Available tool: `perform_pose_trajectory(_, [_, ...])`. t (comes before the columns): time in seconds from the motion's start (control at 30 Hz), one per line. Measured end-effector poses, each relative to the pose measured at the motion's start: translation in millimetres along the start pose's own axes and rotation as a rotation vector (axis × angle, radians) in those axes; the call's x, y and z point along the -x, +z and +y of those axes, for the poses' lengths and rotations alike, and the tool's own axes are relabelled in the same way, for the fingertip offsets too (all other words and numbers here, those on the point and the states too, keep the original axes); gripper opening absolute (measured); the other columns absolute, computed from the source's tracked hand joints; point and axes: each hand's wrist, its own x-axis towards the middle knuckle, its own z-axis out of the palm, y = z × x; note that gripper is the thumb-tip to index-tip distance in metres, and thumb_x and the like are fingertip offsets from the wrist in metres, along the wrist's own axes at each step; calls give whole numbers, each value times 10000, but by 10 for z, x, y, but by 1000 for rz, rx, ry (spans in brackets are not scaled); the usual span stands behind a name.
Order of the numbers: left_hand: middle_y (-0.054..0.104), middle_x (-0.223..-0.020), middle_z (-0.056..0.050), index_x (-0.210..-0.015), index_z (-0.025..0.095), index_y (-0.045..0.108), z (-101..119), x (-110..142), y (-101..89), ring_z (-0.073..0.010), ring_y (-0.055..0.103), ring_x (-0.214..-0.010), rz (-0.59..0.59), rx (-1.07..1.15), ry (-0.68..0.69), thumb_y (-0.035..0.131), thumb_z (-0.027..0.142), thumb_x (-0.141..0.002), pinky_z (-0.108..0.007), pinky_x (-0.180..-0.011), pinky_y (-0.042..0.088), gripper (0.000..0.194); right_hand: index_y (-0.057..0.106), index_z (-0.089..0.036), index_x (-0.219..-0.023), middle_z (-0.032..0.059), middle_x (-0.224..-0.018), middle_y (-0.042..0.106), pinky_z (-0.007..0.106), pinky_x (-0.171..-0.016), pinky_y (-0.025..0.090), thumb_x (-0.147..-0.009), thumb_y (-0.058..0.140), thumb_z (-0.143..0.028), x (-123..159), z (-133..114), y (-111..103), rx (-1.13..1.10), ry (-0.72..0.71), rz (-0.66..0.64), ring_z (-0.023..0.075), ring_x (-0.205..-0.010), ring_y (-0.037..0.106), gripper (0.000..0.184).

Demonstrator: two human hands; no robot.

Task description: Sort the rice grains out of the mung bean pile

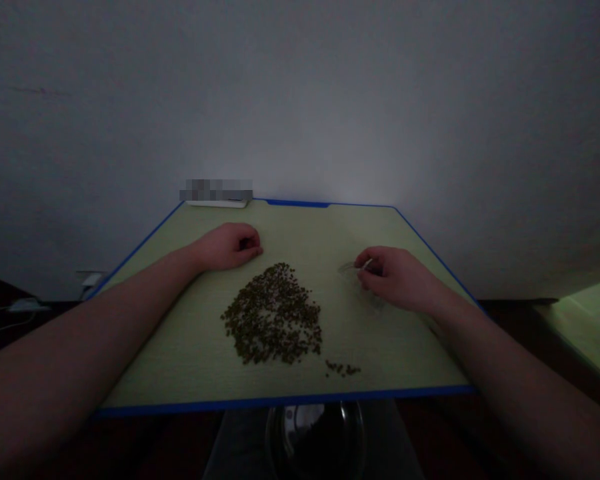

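Note:
On the pale green tabletop (180,360) lies a loose pile of small brown and greenish seed-like or peppercorn-like pieces (275,317). A few more of the pieces (343,368) lie apart, near the front edge. My left hand (230,245) rests on the table behind and left of the pile, its fingers curled in, with nothing visible in them. To the right of the pile, my right hand (393,275) pinches the rim of a clear plastic bag (349,269) between thumb and fingers. Much of the bag is hidden under that hand or too transparent to make out.
A shiny metal bowl (315,440) sits below the table's blue front edge (220,405), at my lap. At the back left corner stands a white flat object (217,203), partly blurred out. A grey wall (300,107) rises behind the table. Cables (25,305) lie at the left.

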Motion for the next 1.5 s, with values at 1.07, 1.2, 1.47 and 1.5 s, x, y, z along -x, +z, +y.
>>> perform_pose_trajectory(1.07, [569,-643,-11,-767,155,609,21,-9,0,-111,466,-571,-1,18,-22,513,432,-790,-248,-561,332,294,619,-171,-886,-32,-638,560,222,-520,316,-718,493,-119,220,-237,122,-69,-366,-426,93,-547,466,217])
perform_pose_trajectory(1.2, [580,-651,-11,-770,156,605,3,-7,11,-107,469,-576,9,23,-7,514,430,-794,-244,-560,332,290,608,-171,-827,-37,-626,531,221,-517,315,-698,486,-113,221,-224,105,-75,-396,-454,90,-548,447,187])
perform_pose_trajectory(1.47, [576,-647,-6,-772,152,605,1,-11,17,-106,476,-572,19,7,-12,519,433,-789,-239,-555,336,294,597,-178,-827,-39,-635,536,223,-507,316,-699,485,-117,211,-205,145,-72,-399,-434,89,-544,446,181])
perform_pose_trajectory(1.5, [578,-648,-7,-772,152,606,2,-11,14,-106,477,-573,19,6,-11,519,432,-790,-239,-555,337,294,596,-179,-830,-40,-634,536,223,-504,314,-701,486,-118,211,-205,148,-73,-397,-434,89,-542,445,181])
